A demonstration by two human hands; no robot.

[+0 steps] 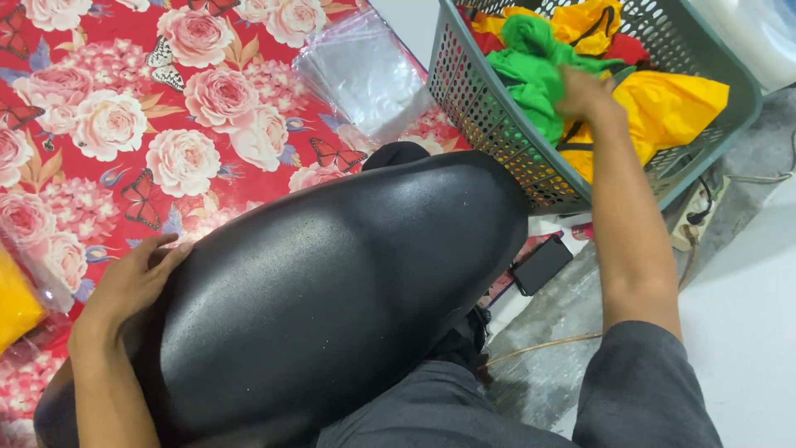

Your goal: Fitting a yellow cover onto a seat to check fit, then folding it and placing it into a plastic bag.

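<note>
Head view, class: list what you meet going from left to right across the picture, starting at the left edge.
Yellow item in clear wrap → left hand → black cushion → stack of clear plastic bags → green cloth → right hand → yellow cloth → basket rim.

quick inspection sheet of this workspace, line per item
surface: red floral cloth spread flat
job's things: grey-green basket with green cloth and yellow cloth
clutter: clear plastic bags on the floral cloth; small black box beside it
grippers: right hand in the basket on the cloths, grip unclear; left hand open on large black rounded thing
cables: power strip with black plug
surroundings: grey floor
</note>
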